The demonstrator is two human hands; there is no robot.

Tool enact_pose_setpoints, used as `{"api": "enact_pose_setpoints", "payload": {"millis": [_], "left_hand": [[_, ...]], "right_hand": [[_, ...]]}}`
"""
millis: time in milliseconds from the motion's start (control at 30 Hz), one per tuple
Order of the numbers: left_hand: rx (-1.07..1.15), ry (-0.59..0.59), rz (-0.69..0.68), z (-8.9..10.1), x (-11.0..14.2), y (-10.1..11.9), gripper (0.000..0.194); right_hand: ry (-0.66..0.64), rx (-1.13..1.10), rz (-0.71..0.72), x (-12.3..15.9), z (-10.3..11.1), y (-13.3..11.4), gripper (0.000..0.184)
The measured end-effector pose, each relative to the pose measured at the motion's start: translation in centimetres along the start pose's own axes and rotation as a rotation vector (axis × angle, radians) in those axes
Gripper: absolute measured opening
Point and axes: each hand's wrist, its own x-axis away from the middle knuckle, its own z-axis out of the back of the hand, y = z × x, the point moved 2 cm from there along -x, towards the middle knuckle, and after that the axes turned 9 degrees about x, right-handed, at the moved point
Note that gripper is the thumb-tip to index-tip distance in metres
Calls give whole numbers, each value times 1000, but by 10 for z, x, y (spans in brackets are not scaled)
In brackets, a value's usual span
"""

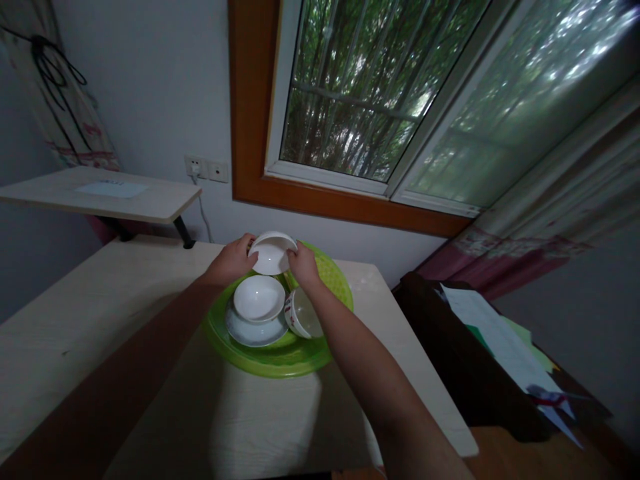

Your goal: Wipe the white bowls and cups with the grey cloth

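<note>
Between my two hands a white bowl (273, 255) is held tilted, its inside turned toward me, over the far part of a green basket (273, 367). My left hand (234, 260) grips the bowl's left rim, thumb on the inside. On the right rim, my right hand (303, 265) is closed in the same way. Nearer to me in the basket, a second white bowl (259, 298) sits on a white plate (256, 333). A patterned bowl (302, 313) lies tipped on its side to the right, partly hidden by my right forearm.
The basket stands on a pale wooden table (265, 427). A raised shelf (100, 193) with a paper sheet is at the left. Behind are a wall socket (195, 166) and a window (370, 87). Papers (500, 340) lie on a dark piece of furniture at the right.
</note>
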Motion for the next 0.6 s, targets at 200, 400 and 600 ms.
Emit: {"api": "enact_pose_setpoints", "payload": {"millis": [200,400,600], "left_hand": [[63,-69,30,-5,-2,-10,42],[-49,-75,26,0,2,-2,41],[-248,-82,21,6,10,16,41]], "right_hand": [[-53,53,11,1,1,-2,29],[-53,238,131,13,17,-20,34],[-61,321,190,19,28,-32,38]]}}
